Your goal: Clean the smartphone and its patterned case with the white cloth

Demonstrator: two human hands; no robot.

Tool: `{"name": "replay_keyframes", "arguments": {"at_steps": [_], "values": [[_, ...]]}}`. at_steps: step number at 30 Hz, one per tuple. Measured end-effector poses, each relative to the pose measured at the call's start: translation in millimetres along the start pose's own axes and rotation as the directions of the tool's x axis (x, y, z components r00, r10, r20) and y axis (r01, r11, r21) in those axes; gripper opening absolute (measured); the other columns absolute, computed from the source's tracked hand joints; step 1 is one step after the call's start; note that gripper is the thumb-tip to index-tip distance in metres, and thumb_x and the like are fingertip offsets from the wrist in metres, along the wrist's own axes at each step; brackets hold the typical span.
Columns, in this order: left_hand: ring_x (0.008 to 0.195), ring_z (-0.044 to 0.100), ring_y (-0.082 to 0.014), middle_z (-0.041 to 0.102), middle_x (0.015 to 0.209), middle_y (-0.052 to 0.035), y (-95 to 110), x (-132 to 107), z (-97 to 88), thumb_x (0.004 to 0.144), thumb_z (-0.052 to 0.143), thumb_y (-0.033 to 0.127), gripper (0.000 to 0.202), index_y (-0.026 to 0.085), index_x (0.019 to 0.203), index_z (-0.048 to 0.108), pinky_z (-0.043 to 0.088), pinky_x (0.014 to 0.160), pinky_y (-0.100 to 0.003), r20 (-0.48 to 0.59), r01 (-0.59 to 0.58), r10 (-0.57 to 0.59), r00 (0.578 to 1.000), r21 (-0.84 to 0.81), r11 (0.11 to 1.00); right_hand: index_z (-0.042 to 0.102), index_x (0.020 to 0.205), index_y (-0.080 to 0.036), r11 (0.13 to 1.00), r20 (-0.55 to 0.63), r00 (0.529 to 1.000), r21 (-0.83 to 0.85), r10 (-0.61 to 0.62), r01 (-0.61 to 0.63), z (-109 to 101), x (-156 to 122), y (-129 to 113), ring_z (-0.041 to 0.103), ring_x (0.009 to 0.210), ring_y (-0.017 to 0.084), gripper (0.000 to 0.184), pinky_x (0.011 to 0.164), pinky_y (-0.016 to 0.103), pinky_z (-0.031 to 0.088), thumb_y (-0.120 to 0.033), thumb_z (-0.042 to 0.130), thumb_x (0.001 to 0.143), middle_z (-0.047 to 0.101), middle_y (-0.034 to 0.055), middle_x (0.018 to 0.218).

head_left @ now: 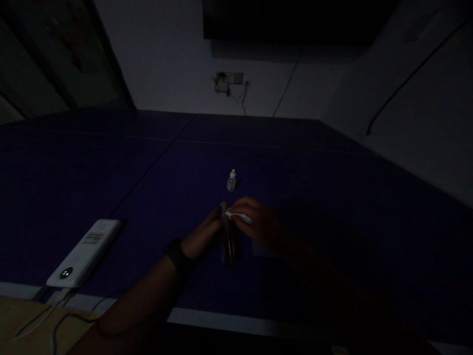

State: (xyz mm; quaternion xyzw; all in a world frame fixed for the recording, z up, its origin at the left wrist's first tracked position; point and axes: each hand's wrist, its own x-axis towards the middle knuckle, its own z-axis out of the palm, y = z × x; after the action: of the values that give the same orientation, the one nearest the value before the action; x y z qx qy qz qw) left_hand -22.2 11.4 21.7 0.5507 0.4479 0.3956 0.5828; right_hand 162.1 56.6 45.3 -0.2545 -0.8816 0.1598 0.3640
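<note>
A crumpled white wad sits at the far end of a slim dark object (one edge glinting).

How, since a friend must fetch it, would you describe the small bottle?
Find the dark blue-purple table. Just beyond the left hand and right hand stands a small upright bottle. Its pale, tapering top sets it apart from the large white device lying flat.

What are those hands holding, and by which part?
The left hand holds a dark object by its far end; the right hand pinches something white, exactly where is unclear.
</note>
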Motion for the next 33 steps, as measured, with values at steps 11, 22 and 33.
{"name": "replay_keyframes", "arguments": {"at_steps": [11,22,33], "values": [[0.129,0.05,-0.0282,0.054,0.138,-0.0145,-6.5,-3.2,-4.1,0.076,0.077,0.031,0.076,0.019,0.141,0.039,0.038,0.109,-0.046,0.076,-0.14,0.144,0.987,-0.052,0.989,0.071,0.102,-0.017,0.974,-0.002,0.992,-0.187,-0.129,0.126,-5.1,28.3,7.0,0.064,0.091,0.02,0.018,0.083,0.034,0.053,-0.014,0.055,0.096,0.068,0.0078,0.097],[0.103,0.062,-0.0257,0.066,0.104,-0.0074,6.5,-7.3,7.3,0.073,0.073,0.03,0.048,0.019,0.117,0.057,0.05,0.088,-0.039,0.095,-0.149,0.157,0.983,-0.087,0.985,0.068,0.095,-0.021,0.803,0.597,0.748,-0.273,-0.29,0.529,-25.1,22.1,-21.6,0.06,0.09,0.021,0.017,0.085,0.034,0.049,-0.007,0.058,0.092,0.07,0.0051,0.101],[0.101,0.065,-0.0243,0.066,0.113,-0.0089,12.0,-16.0,11.9,0.066,0.072,0.022,0.061,0.02,0.122,0.05,0.052,0.084,-0.036,-0.075,-0.112,0.124,0.989,0.145,0.983,0.057,0.063,-0.026,0.852,0.545,0.763,-0.157,-0.348,0.5,-20.7,37.8,-25.8,0.058,0.075,0.021,0.032,0.077,0.037,0.049,-0.001,0.066,0.08,0.061,0.0002,0.072]]}}
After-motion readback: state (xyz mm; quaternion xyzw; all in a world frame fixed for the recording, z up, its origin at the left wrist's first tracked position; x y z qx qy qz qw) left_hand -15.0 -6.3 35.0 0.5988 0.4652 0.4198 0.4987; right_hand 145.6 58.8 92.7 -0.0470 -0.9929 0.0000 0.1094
